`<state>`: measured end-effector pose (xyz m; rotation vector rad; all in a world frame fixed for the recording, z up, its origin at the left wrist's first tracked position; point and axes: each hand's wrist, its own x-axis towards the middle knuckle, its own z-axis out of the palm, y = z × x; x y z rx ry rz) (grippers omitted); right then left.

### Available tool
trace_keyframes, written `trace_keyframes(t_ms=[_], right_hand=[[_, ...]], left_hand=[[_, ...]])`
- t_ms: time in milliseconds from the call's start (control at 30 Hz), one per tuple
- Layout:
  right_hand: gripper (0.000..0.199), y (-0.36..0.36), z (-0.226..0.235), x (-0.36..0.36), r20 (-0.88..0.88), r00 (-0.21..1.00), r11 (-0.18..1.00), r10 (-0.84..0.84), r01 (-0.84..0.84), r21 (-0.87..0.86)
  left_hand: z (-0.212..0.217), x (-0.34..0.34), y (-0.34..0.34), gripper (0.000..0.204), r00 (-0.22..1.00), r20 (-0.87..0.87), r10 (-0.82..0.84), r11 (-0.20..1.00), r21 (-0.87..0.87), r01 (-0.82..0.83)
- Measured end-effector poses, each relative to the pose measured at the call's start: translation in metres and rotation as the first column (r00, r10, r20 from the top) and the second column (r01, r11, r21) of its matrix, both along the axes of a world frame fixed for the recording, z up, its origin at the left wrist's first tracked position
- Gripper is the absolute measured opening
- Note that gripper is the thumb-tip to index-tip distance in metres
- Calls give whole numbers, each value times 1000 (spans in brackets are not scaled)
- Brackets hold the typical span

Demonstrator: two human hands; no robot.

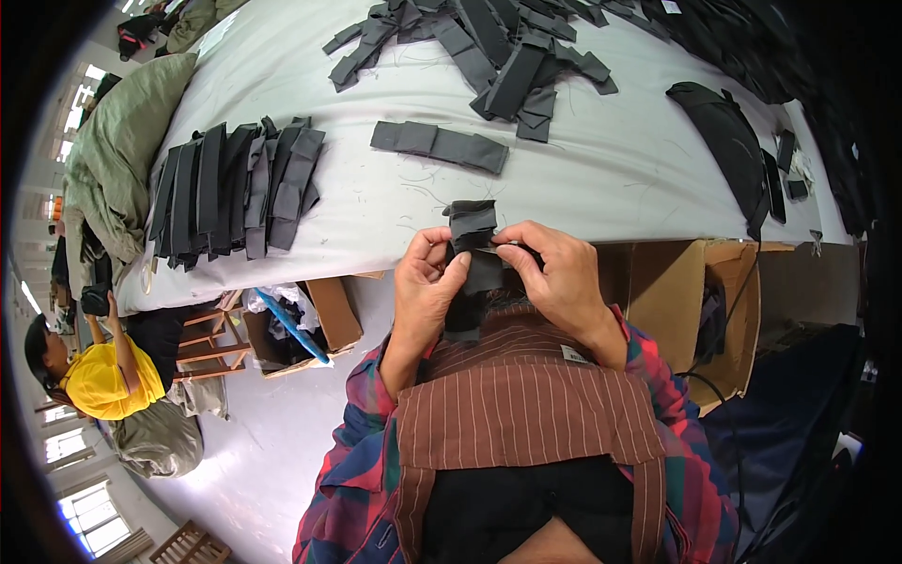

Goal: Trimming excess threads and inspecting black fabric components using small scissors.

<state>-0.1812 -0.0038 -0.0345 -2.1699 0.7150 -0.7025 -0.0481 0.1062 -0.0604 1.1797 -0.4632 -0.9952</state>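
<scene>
I'm reading the grey fabric strip (473,222) as part-worked. It's sitting at the near edge of the white-covered table (362,211), looking layered, edges uneven. Left hand (425,282) and right hand (561,280) are both pinching it, thumbs against fingers. Outward: the lined-up row (214,179) is looking done; the lone strip (439,145) and loose heap (515,77) are probably waiting.

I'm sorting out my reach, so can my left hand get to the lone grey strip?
Probably yes: between your left hand and the strip I see nothing bulky, just cloth, though that hand is pinching another piece it may have to release.
</scene>
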Motion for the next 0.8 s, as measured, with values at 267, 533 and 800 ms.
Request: trace_keyframes(t_ms=[267,533,800], right_hand=[[9,1,-4,3,49,998,1000,-28,28,-9],[10,-1,-6,4,14,1000,989,28,-25,-148],[9,-6,-13,-2,138,988,994,-72,59,91]], left_hand=[[-6,0,0,28,999,0,-49,999,6,49],[-1,-2,0,28,998,11,-64,998,29,64],[0,-2,3,21,993,-119,-5,1000,-3,5]])
